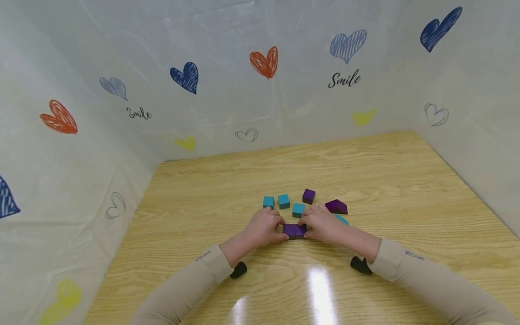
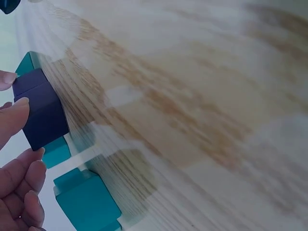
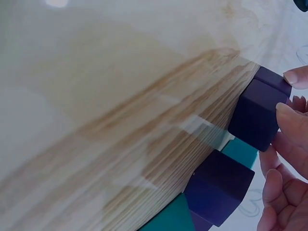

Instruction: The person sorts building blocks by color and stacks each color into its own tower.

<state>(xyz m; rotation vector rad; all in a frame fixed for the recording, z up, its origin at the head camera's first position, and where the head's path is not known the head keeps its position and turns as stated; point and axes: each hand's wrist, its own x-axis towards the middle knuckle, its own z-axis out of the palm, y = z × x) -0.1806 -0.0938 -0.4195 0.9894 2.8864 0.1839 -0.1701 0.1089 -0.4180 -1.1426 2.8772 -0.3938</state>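
Two purple cubes sit side by side on the wooden table, touching each other, in the head view. My left hand (image 1: 264, 227) pinches the left purple cube (image 1: 289, 231) between thumb and fingers. From the other side, my right hand (image 1: 322, 224) grips the right purple cube (image 1: 300, 231) the same way. The left wrist view shows the left thumb (image 2: 15, 119) on the near face of its cube. In the right wrist view, the right thumb (image 3: 292, 122) presses the other cube, and the left thumb (image 3: 297, 77) shows beyond it.
Behind the hands lie blue cubes (image 1: 284, 201), another purple cube (image 1: 308, 196) and a purple angular block (image 1: 336, 206). A blue piece (image 1: 342, 220) is partly hidden by the right hand. White sheeting with printed hearts (image 1: 264, 62) borders the table (image 1: 195, 189).
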